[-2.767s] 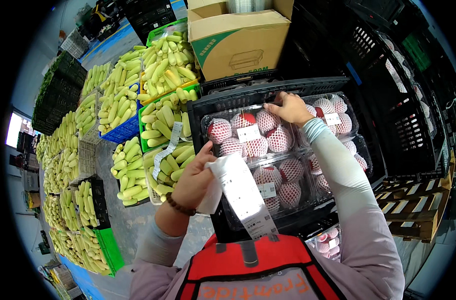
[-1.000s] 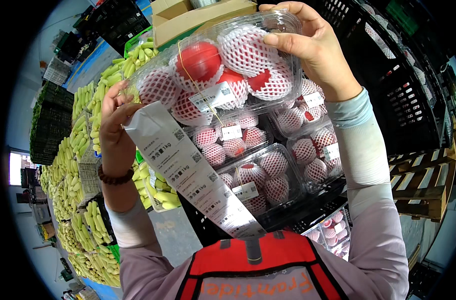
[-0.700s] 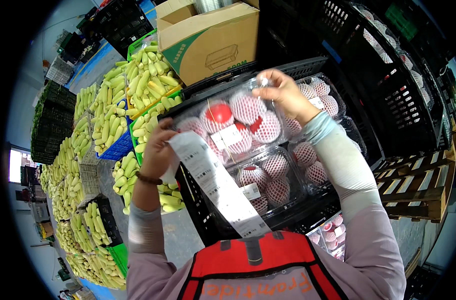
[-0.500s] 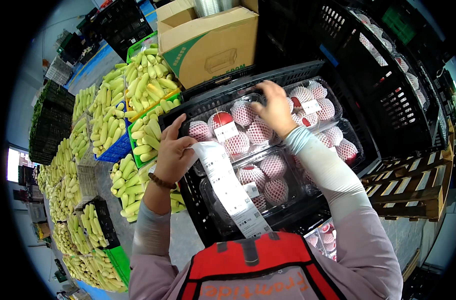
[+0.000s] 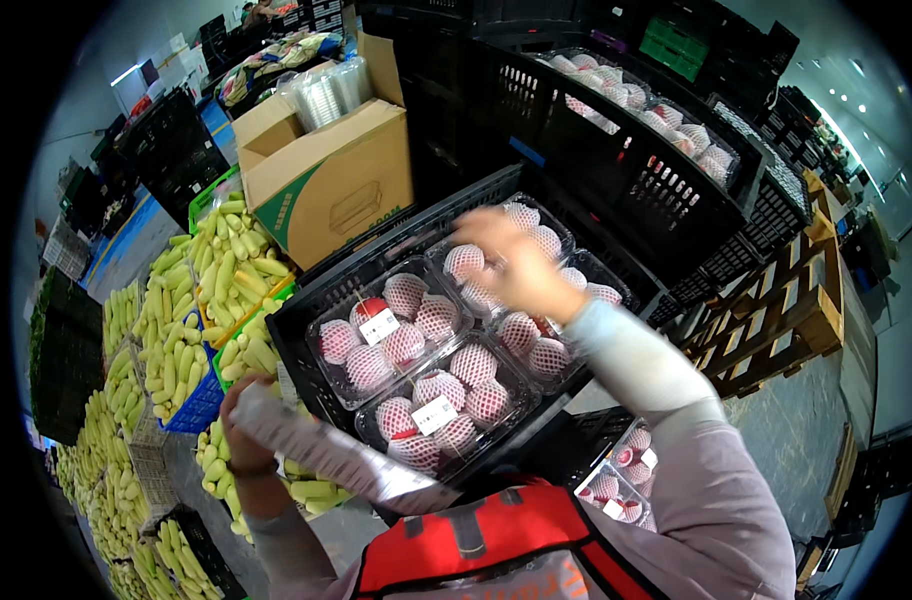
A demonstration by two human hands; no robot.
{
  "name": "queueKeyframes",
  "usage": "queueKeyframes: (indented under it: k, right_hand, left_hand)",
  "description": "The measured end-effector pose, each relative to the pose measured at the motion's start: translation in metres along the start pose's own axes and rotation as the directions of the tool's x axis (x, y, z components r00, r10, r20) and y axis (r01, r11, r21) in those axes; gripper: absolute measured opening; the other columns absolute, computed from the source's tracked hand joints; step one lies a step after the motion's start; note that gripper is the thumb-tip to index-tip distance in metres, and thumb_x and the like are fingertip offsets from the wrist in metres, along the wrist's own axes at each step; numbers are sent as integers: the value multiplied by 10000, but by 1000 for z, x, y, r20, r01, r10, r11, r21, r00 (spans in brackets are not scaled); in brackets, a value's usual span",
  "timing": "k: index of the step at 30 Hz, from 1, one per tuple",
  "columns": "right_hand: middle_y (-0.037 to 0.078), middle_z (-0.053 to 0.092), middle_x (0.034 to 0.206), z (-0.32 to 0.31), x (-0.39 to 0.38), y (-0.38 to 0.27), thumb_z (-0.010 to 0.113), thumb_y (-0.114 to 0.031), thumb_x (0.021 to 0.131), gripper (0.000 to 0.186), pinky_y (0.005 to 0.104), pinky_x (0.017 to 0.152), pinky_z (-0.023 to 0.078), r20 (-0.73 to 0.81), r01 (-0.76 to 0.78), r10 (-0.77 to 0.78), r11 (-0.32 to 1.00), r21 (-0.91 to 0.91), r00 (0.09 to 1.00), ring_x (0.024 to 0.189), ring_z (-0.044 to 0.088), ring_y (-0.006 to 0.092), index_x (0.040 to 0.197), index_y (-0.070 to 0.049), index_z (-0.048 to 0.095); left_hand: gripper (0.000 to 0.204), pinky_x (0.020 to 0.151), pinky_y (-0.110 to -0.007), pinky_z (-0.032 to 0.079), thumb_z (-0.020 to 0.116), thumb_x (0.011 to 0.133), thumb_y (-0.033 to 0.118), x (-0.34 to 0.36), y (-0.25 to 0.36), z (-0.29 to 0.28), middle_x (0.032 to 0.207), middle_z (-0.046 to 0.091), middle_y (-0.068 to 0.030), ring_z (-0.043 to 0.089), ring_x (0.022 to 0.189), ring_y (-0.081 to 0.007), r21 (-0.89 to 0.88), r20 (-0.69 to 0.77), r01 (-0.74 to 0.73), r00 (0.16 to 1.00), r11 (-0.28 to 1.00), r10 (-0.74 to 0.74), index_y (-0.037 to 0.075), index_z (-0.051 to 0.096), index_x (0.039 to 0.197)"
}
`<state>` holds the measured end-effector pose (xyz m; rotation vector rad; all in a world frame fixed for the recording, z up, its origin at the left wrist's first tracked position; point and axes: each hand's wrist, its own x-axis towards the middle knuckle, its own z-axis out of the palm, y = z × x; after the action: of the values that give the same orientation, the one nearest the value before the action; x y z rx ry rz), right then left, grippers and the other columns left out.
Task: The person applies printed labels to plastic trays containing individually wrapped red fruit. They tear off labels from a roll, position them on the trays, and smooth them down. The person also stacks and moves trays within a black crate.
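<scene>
A black crate (image 5: 294,345) in front of me holds several clear plastic clamshell packs of round red fruit in foam nets. A white label lies on the far-left pack (image 5: 381,335), and another on the near pack (image 5: 446,410). My left hand (image 5: 244,425) is closed on one end of a strip of white labels (image 5: 326,450), beside the crate's left side. The strip runs across to my chest. Over the far-right pack (image 5: 523,215) is my right hand (image 5: 511,260), blurred by motion; whether it touches the pack or holds anything is unclear.
Left of the crate stand baskets of pale green gourds (image 5: 231,260). An open cardboard box (image 5: 336,190) with clear plastic containers is behind it. Stacked black crates (image 5: 626,160) with more netted fruit rise at the far right, near a wooden pallet (image 5: 776,310). More packs (image 5: 616,490) sit lower right.
My left hand has drawn the label strip left and nearer, off the packs. My right hand has shifted from the far-left pack to the far-right one. The view has turned.
</scene>
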<state>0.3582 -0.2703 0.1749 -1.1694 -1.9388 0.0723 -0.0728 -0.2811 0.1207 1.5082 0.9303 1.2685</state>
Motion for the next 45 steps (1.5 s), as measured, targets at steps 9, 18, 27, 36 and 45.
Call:
queueKeyframes:
  k: [9,18,27,36,45]
  right_hand:
    - [187,615,1084,-309,-78,59,746,-425,712,594,396,907,450,-113,-458,567,515,-724,816,1043,569,348,1078,19,601]
    - [214,559,913,-319,-102,80,693,-373,731,459,426,913,427,38,-124,229,651,-749,973,942,553,403,849,39,526]
    - [144,418,631,-302,-99,105,567,-102,787,219,373,584,376,-143,-71,-25,778,-624,989,600,443,330,649,17,445]
    - [116,382,590,-309,-87,104,578,-70,793,251,367,547,330,-160,-63,-30,836,-545,987,552,405,302,619,6,413]
    - [105,390,599,-300,-90,99,565,-51,761,207,346,531,303,-175,-82,-12,850,-520,985,548,401,264,621,-3,420]
  left_hand:
    - [97,737,-239,384,535,929,150,-65,-59,-72,922,510,-21,471,833,-104,38,-283,203,941,978,-185,54,526,943]
    - [74,765,-291,440,632,765,52,-61,-51,49,962,616,-103,564,851,-198,233,-93,97,993,968,-77,-11,601,741]
    - [86,765,-322,469,608,776,35,-56,-41,79,960,650,-155,610,845,-245,554,-133,-2,987,833,91,-43,595,741]
    - [113,788,-322,475,584,761,46,-56,-43,80,985,643,-149,612,865,-238,605,-185,87,982,791,34,-45,637,802]
    - [114,771,-311,481,656,757,84,-58,-40,81,978,642,-129,616,853,-215,655,-184,118,983,746,6,-19,651,805]
